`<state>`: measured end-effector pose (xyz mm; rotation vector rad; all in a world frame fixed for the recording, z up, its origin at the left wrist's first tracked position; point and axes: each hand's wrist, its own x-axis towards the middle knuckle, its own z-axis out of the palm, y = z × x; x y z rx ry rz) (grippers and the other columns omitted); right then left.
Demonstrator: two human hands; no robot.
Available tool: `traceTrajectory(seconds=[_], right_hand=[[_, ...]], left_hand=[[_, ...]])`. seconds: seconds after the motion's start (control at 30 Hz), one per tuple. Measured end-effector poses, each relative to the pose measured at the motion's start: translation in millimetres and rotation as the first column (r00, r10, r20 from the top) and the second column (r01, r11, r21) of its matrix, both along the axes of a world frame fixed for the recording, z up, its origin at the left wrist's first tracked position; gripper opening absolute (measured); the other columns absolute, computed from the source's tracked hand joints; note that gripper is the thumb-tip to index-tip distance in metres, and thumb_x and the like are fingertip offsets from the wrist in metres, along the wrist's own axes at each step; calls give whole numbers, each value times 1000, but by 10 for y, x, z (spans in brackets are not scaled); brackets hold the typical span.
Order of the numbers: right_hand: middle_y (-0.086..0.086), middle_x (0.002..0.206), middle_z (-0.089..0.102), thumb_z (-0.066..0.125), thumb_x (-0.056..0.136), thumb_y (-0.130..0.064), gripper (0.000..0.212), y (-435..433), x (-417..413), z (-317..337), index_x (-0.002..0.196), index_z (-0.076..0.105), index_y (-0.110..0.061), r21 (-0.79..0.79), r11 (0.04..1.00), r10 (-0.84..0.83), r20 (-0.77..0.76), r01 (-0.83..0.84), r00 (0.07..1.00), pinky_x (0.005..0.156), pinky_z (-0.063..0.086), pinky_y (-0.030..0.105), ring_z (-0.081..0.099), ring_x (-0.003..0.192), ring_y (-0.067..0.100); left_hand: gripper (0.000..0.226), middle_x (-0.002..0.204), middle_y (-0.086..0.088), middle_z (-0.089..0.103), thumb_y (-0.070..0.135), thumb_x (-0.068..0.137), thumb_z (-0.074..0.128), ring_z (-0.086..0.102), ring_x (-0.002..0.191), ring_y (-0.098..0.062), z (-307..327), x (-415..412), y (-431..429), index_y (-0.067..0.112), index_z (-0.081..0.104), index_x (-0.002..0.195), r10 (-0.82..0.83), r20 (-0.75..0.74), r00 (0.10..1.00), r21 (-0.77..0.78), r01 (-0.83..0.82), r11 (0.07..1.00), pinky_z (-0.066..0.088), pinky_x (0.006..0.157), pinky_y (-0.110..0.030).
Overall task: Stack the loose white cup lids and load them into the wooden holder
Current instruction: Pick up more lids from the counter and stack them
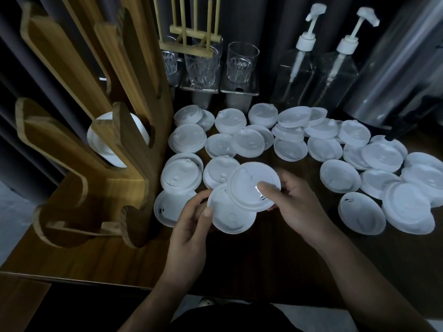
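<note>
Your left hand (191,219) pinches a lower lid (231,218), your right hand (296,200) grips an upper lid (251,183) overlapping it, frame centre; loose lids (324,148) cover the desk (239,259), wooden holder (124,144) at frame left

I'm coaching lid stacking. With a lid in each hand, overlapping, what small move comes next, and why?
Probably the right hand should slide its upper lid until centred on the lower lid in the left hand, then nest it; they overlap only partly now.
</note>
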<state>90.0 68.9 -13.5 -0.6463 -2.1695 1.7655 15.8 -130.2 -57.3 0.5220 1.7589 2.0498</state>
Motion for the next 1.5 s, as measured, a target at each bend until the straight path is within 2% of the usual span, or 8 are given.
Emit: traceTrajectory(seconds=[0.1,0.27,0.57,0.87,1.0,1.1,1.3,1.5], right_hand=[[-19,108,77,67,101,-18,26,-4,-3,39,116,69,-38,77,990,112,32,-115,993,85,54,15,71,103,0],[-5,92,76,82,89,-19,24,18,-36,14,99,63,-30,138,987,74,56,-81,996,76,52,19,72,85,9],[-13,108,67,80,89,-11,17,-81,-103,-30,97,82,-25,297,943,171,-54,-148,984,87,48,11,66,108,5],[-1,105,66,74,90,-13,14,-215,-215,-54,101,82,-17,488,873,161,-265,-12,951,88,52,20,67,103,13],[-6,110,63,78,88,-16,16,-288,-253,-151,104,81,-18,458,887,163,-183,-63,970,94,50,19,65,110,12],[-12,117,62,83,86,-19,37,-356,-263,-183,121,72,-23,390,920,98,-120,-44,988,94,47,13,62,114,6],[-15,111,66,82,84,-44,55,-406,-250,-123,132,55,-40,240,971,-8,96,-16,995,82,53,18,65,105,1],[-14,103,65,87,78,-45,58,-417,-291,-79,127,56,-43,212,977,-45,120,18,992,68,50,8,63,95,-7]], left_hand=[[40,132,19,70,28,99,49,61,128,0,-18,-6,-2,21,62,137,-20,-15,1000,-20,19,1000,52,98,-15],[40,132,12,71,29,100,48,63,128,-6,-67,-24,-4,19,63,137,-23,0,1000,-42,23,999,53,97,-18],[33,124,7,74,24,104,45,67,123,-14,-78,-32,-7,18,67,127,-15,-45,999,-59,12,998,55,97,-24],[37,124,12,75,31,98,52,67,122,-8,-36,-23,13,19,68,129,9,-61,998,-55,-13,998,55,95,-19],[37,125,9,74,27,100,50,67,123,-9,-41,-27,-3,16,67,131,-3,-56,998,-48,0,999,54,98,-21],[36,129,9,73,23,103,49,65,127,-10,-45,-36,-20,17,66,135,-1,-41,999,-42,-1,999,53,104,-24],[36,131,6,72,16,105,45,64,128,-12,-27,-41,-16,15,65,136,-15,-42,999,-1,15,1000,54,100,-23],[34,131,1,72,10,106,43,65,128,-17,-53,-68,-45,14,65,133,-47,46,998,64,44,997,55,95,-23]])
